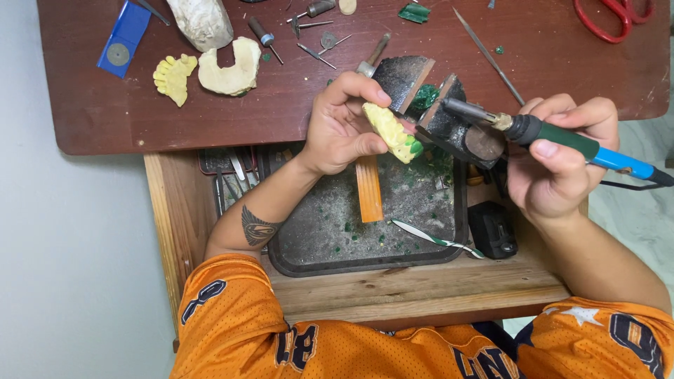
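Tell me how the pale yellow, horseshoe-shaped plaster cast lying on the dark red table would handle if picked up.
The pale yellow horseshoe-shaped plaster cast looks rigid, probably chalky and brittle. Its thin arms might chip or snap. Lying flat on the dark red table, it seems unlikely to roll.

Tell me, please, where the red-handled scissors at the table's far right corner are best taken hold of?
Grip the red scissors by their looped handles, probably coming from the right hand's side: the loops lie on the bare table, and the blades are out of view.

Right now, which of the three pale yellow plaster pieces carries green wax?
The yellow plaster piece held in the left hand; the two pieces lying on the brown desktop are plain.
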